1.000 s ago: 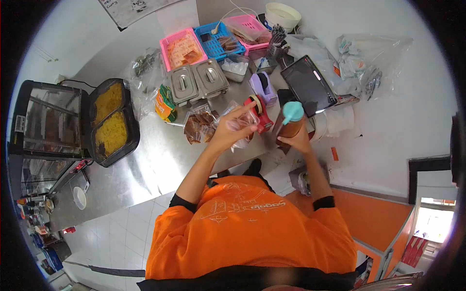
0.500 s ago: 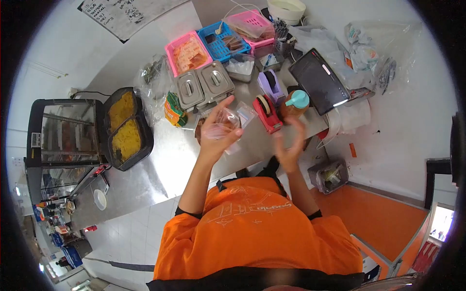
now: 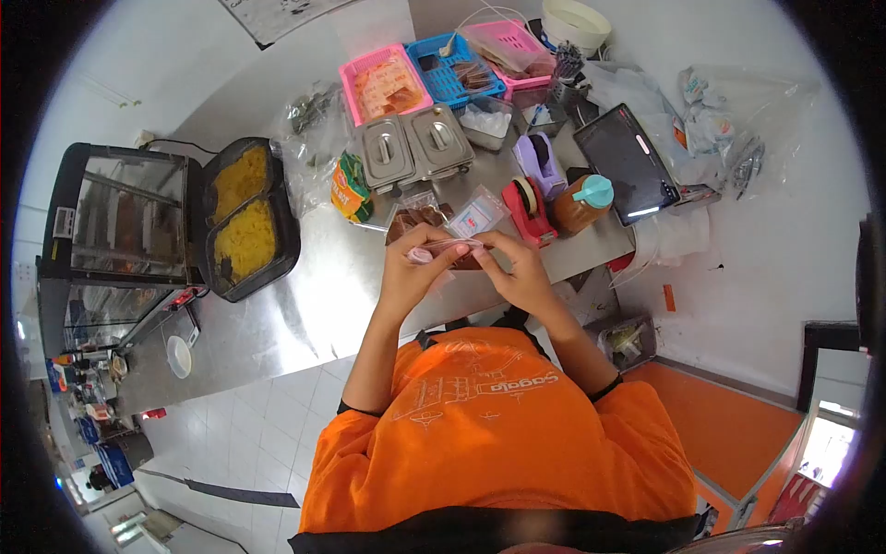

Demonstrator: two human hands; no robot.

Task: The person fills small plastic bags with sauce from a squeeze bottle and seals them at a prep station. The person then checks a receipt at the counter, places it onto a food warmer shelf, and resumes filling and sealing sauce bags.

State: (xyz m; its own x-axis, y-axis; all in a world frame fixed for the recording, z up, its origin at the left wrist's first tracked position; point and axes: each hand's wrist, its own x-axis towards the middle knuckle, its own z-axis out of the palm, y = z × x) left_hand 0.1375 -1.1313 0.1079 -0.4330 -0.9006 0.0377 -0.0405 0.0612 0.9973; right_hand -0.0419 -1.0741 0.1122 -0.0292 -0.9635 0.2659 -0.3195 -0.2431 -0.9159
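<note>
Both hands meet over the front edge of the steel table. My left hand (image 3: 413,268) pinches a small clear plastic bag (image 3: 445,249); part of the plastic bunches at its fingers. My right hand (image 3: 517,272) pinches the same plastic from the other side. Just beyond the fingers lies a clear packet with a printed label (image 3: 478,213). Brown filled packets (image 3: 415,218) lie behind my left hand. A red tape dispenser (image 3: 527,211) and a bottle of brown sauce with a turquoise lid (image 3: 580,205) stand beyond my right hand.
Steel pans with lids (image 3: 416,146) stand behind, with pink and blue baskets (image 3: 452,69) farther back. A purple dispenser (image 3: 540,164) and a tablet (image 3: 627,164) are at the right. A black two-part tray of yellow food (image 3: 245,220) lies left, beside a glass case (image 3: 129,217).
The sauce bottle has gone from my right hand to the table. My right hand has moved left to the plastic bag, and both hands now pinch it.
</note>
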